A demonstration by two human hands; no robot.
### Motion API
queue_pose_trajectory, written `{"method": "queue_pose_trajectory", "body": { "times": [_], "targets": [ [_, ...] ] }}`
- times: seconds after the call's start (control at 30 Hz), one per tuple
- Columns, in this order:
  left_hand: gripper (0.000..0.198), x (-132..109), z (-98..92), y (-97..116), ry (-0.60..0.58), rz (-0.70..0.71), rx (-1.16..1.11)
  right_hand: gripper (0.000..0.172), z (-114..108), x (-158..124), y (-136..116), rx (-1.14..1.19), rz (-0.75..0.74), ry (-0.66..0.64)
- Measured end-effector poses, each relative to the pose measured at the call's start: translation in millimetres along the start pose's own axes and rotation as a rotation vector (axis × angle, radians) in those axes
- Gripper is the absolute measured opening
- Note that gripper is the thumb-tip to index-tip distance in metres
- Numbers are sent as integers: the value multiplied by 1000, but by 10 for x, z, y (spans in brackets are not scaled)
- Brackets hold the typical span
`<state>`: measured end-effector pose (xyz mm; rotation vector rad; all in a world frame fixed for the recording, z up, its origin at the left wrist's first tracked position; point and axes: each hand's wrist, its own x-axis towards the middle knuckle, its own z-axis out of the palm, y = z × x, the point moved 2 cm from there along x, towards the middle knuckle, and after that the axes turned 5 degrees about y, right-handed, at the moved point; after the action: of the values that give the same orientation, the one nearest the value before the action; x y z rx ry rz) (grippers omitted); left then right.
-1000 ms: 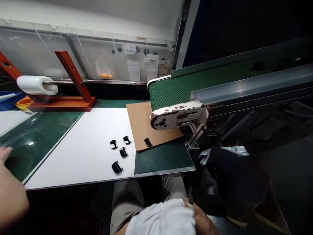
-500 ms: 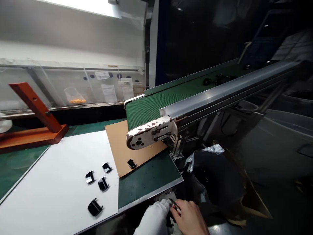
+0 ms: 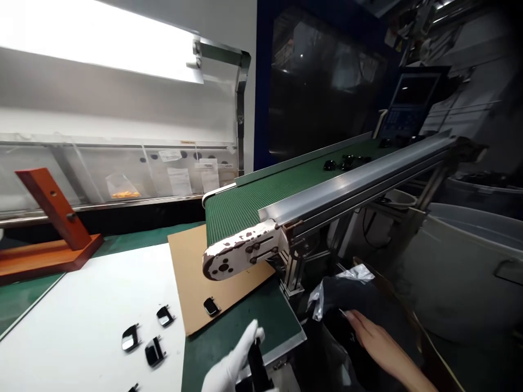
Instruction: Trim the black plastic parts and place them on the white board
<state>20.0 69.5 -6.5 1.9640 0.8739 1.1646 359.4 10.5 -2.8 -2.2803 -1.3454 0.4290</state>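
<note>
**Supervisor:** Report hand pose and closure.

**Operator:** From my station, I read the left hand [image 3: 235, 362] as white-gloved, entering low near the center, one digit raised, fingers closed around a black part [image 3: 257, 365] (its lower end is not clear to me). The right hand [image 3: 370, 332] is bare. Its forearm enters from the lower right; its fingers reach leftward, extended and close together, over a dark bundle [image 3: 345, 291]. A thin pale tip [image 3: 343, 312] shows at the fingertips. I cannot tell whether that hand grips it.

**Supervisor:** Locate the part relative to both hands.

**Operator:** The part stands tilted within the left hand, near the front edge of the green table [image 3: 278, 316]. It lies left of the right hand and well apart from it. Four loose black pieces [image 3: 154, 352] rest on a white sheet [image 3: 81, 326], left of the left hand; I see the lowest only partly. Another piece [image 3: 211, 306] lies on the cardboard [image 3: 190, 283], beyond the left hand and near the conveyor [image 3: 241, 209].
</note>
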Motion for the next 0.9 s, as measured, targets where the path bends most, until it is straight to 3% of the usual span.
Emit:
{"method": "queue_pose_trajectory", "body": {
  "times": [0.1, 0.2, 0.33, 0.4, 0.6, 0.9],
  "targets": [
    [81, 113, -113, 312, 91, 80, -178, 46, 0, -210, -492, 77, -244, -158],
    [83, 163, -156, 556, 114, 33, -260, 45, -123, -444, -1005, 169, -419, -248],
    [85, 117, -168, 721, 95, -41, -278, 42, -333, -690, -1535, 318, -602, -421],
    [86, 69, -177, 767, 97, -35, -281, 49, -395, -790, -1707, 270, -673, -451],
    [86, -33, -185, 881, 108, 17, -334, 66, -358, -926, -1962, 30, -912, -260],
    [87, -79, -202, 975, 61, 28, -347, 72, -362, -951, -1982, -7, -929, -266]
  ]
}}
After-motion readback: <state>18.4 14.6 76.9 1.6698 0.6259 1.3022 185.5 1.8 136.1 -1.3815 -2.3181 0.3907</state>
